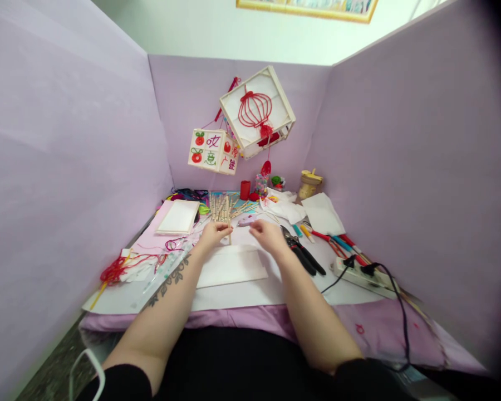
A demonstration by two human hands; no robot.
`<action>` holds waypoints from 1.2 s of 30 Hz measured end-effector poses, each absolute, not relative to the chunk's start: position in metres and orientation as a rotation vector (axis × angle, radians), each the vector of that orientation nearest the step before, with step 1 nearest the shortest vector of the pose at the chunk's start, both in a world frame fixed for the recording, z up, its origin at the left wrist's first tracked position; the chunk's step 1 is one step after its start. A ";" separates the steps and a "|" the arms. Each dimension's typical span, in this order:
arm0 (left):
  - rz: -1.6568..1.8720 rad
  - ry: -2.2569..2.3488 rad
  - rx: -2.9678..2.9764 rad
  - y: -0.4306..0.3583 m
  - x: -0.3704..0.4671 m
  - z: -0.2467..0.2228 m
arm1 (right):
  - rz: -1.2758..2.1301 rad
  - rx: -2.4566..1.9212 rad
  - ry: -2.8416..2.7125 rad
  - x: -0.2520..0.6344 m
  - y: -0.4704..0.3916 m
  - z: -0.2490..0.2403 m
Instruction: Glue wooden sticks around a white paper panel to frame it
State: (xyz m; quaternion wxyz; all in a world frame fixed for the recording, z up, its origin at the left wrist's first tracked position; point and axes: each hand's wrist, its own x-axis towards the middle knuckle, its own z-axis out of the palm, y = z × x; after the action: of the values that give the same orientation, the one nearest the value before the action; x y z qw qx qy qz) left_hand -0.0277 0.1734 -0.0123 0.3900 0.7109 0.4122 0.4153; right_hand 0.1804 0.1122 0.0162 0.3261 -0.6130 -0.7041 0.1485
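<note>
My left hand (212, 235) pinches a short thin wooden stick (229, 238) that stands nearly upright between thumb and fingers. Across from it, my right hand (268, 236) has its fingers curled together; what they hold, if anything, is too small to make out. Just beyond the right fingertips is a small lilac tool (245, 221), perhaps a glue gun; whether the fingers touch it I cannot tell. Below both hands a folded white sheet (234, 271) lies on the table. Behind my left hand is a bunch of wooden sticks (220, 205).
Black-handled pliers (304, 257) and a power strip (365, 278) with black cords lie at right. Red yarn (113, 271) and a white framed panel (178, 216) are at left. A large box lantern (259, 111) and a smaller one (212, 151) hang above the back.
</note>
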 end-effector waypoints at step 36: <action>1.112 1.017 1.811 0.165 -0.025 -0.012 | 2.089 -0.626 -0.768 0.148 0.002 0.008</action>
State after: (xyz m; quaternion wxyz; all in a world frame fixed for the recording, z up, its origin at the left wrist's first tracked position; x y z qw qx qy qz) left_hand -0.0249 0.1646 -0.0118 0.3827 0.7103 0.3987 0.4359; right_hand 0.1476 0.0024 0.0079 0.4030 -0.2480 -0.3042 0.8268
